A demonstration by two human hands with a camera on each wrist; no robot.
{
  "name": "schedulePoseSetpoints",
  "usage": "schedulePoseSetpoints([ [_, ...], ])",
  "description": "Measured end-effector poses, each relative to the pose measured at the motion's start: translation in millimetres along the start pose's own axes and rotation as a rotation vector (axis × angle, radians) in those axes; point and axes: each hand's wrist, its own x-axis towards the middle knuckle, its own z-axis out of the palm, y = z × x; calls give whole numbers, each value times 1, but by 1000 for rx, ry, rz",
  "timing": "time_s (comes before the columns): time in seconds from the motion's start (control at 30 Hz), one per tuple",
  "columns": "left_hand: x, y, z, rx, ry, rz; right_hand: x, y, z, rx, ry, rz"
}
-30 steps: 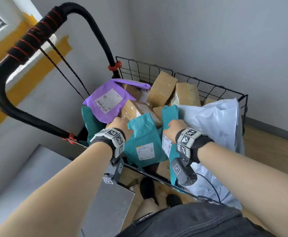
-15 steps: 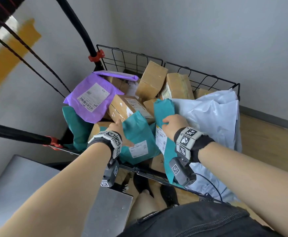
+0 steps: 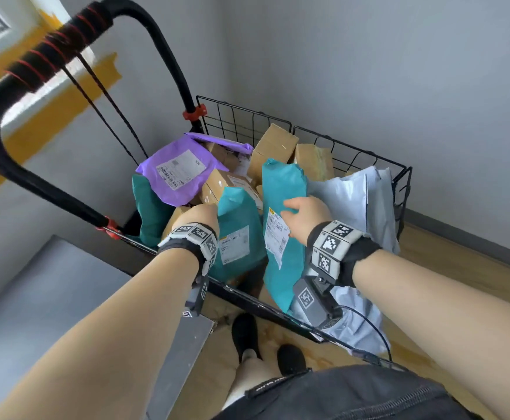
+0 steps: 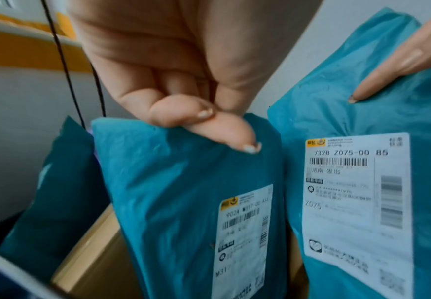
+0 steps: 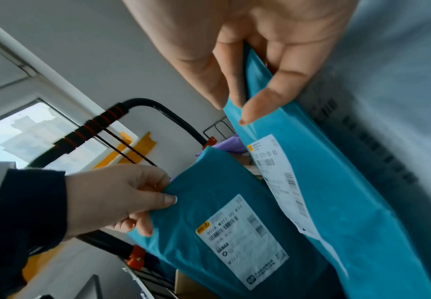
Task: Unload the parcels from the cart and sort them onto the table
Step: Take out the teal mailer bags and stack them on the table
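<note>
A black wire cart (image 3: 353, 153) holds cardboard boxes (image 3: 273, 147), a purple mailer (image 3: 177, 171), a white mailer (image 3: 347, 195) and teal mailers. My left hand (image 3: 200, 216) pinches the top corner of a small teal mailer (image 3: 238, 237) (image 4: 183, 192) (image 5: 209, 202) between thumb and curled fingers. My right hand (image 3: 300, 213) grips the edge of a longer teal mailer (image 3: 281, 183) (image 5: 324, 182) (image 4: 363, 121), thumb on its labelled face. Both mailers are raised upright above the load, side by side.
The cart's padded black handle (image 3: 50, 56) arches up at the left, with cords running down from it. A grey table (image 3: 50, 298) lies at lower left beside the cart. A third teal mailer (image 3: 150, 210) leans at the cart's left. Wooden floor (image 3: 460, 268) is at right.
Both hands have lifted their teal mailers up out of the pile; the right one now stands taller above the boxes. The head view swung back left.
</note>
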Motion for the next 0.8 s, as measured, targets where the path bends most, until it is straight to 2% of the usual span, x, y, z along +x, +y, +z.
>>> schedulePoseSetpoints([
  [0.1,-27,-1,-25,-135,115,-83,-14,-11,-14,0,40,-98],
  [0.23,-70,-9,-54,-188,317,-161,-37,-34,-27,27,79,-265],
  [0.47,-158,-47,-96,-320,669,-323,-77,-91,-23,18,98,-500],
  [0.7,-262,-104,-106,-371,941,-449,-153,-160,5,46,-57,-840],
  [0.8,-312,-130,-94,-397,987,-516,-186,-181,29,42,-137,-885],
])
